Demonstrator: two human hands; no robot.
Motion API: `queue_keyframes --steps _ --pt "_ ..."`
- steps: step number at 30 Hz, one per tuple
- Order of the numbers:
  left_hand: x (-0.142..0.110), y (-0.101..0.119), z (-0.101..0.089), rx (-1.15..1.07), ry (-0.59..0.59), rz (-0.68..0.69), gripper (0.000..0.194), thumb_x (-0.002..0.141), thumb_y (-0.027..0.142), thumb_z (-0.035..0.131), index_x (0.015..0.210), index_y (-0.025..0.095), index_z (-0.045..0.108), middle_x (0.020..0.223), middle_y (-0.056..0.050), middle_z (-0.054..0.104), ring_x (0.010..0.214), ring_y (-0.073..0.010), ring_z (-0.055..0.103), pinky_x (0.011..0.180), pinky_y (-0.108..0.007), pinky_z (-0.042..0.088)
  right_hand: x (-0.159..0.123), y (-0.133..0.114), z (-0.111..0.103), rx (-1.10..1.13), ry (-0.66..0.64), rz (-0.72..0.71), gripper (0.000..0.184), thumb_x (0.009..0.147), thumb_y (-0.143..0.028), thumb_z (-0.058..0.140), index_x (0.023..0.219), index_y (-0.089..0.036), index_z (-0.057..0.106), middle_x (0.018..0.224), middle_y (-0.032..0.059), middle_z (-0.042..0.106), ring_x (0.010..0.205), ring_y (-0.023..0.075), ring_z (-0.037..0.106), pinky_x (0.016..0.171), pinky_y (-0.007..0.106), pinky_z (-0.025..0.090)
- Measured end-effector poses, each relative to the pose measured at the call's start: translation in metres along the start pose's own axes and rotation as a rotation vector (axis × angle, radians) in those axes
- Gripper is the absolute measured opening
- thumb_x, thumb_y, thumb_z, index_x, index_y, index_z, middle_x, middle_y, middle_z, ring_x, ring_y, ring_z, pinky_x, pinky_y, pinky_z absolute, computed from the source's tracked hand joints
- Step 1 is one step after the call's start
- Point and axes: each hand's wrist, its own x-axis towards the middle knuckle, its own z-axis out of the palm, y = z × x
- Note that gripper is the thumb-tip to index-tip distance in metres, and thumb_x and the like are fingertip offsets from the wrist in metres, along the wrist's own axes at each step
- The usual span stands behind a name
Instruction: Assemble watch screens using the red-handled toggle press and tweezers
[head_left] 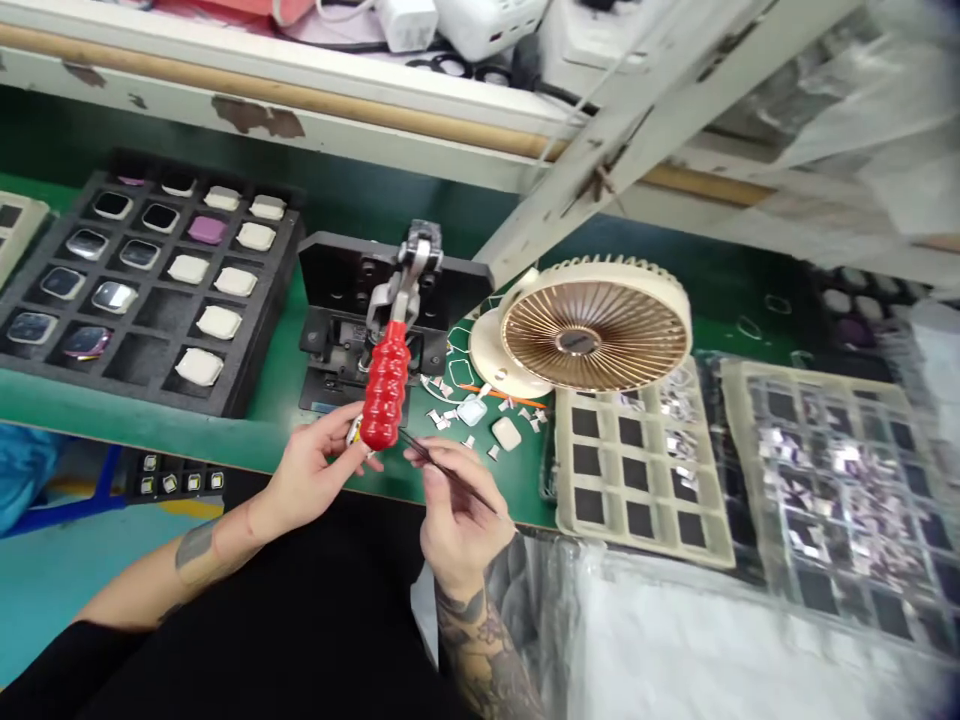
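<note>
My left hand is closed on a small watch case with white and yellow showing; most of it is hidden behind a red clamp handle. Dark tweezers are pinched in my right hand, their tips pointing left towards the case. Whether the tips touch it cannot be seen. The red ribbed handle belongs to a toggle clamp on a black fixture, just beyond my hands. Small metal pieces and a cream rounded-square part lie to the right of the fixture.
A black foam tray with watch cases stands left. A beige fan stands behind my right hand, with an orange stick near its base. Compartment trays hold metal parts at right. A white shelf post slants overhead.
</note>
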Motion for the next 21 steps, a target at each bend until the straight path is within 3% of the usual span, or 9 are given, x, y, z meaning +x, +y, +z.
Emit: queue_keyframes --steps 4,8,15,21 --pt "-0.005 0.003 0.004 0.02 -0.009 0.024 0.05 0.107 0.035 0.074 0.154 0.019 0.066 0.116 -0.011 0.086 0.086 -0.0199 0.084 0.075 -0.028 0.068 0.0 0.001 0.009 -0.03 -0.041 -0.082 0.03 0.101 -0.008 0.07 0.123 -0.027 0.078 0.112 0.0073 0.082 0.103 0.0243 0.082 0.088 0.045 0.072" --pt "-0.006 0.005 0.003 0.035 -0.023 0.033 0.052 0.108 0.033 0.073 0.157 0.018 0.065 0.11 -0.01 0.086 0.083 -0.0192 0.084 0.075 -0.027 0.068 0.0 0.004 0.012 -0.045 -0.046 -0.077 0.028 0.101 -0.009 0.071 0.123 -0.026 0.078 0.111 0.0065 0.082 0.1 0.0227 0.082 0.086 0.042 0.072" --pt "-0.008 0.006 0.002 0.02 -0.049 -0.008 0.054 0.107 0.033 0.074 0.158 0.02 0.065 0.113 -0.01 0.086 0.088 -0.0231 0.085 0.079 -0.032 0.07 0.001 -0.003 0.021 -0.007 0.012 0.122 0.009 0.106 -0.021 0.069 0.113 -0.023 0.075 0.104 0.0072 0.081 0.08 0.0194 0.081 0.073 0.035 0.072" --pt "-0.008 0.007 0.003 0.031 -0.012 -0.009 0.054 0.105 0.034 0.075 0.156 0.02 0.067 0.114 -0.009 0.086 0.084 -0.0214 0.084 0.076 -0.029 0.069 -0.005 0.002 0.016 -0.064 0.033 -0.049 0.021 0.102 -0.015 0.071 0.117 -0.027 0.078 0.104 0.0066 0.081 0.096 0.0244 0.081 0.084 0.045 0.072"
